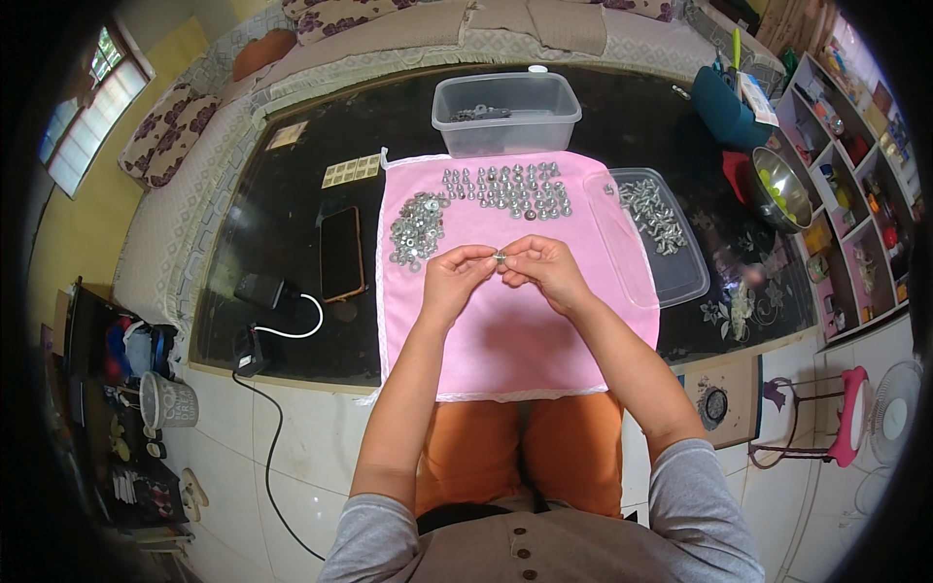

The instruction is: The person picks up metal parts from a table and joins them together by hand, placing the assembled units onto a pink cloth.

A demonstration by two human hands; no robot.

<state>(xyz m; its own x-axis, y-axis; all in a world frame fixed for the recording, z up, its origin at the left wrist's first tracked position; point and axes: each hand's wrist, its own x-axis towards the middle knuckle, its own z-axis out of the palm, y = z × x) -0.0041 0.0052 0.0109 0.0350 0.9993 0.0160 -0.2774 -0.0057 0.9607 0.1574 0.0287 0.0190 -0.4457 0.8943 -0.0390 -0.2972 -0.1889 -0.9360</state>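
Over the middle of a pink cloth (476, 350), my left hand (457, 280) and my right hand (547, 272) meet, fingertips pinched on one small silvery metal fastener (500, 257). Its exact shape is partly covered by the fingers. Beyond the hands stand several rows of small metal bolts (525, 189), which look to have washers at their bases. To the left lies a heap of loose metal washers (416, 229). Silvery bolts (653, 214) fill part of a clear plastic lid or shallow tray (688, 277) on the right, whose edge overlaps the cloth.
A clear plastic tub (505, 136) with dark pieces stands behind the cloth. On the dark table left of it lie a phone (341, 255), a blister strip (351, 172) and a black adapter (260, 289) with a cable. A metal bowl (782, 189) and teal holder (727, 109) stand far right.
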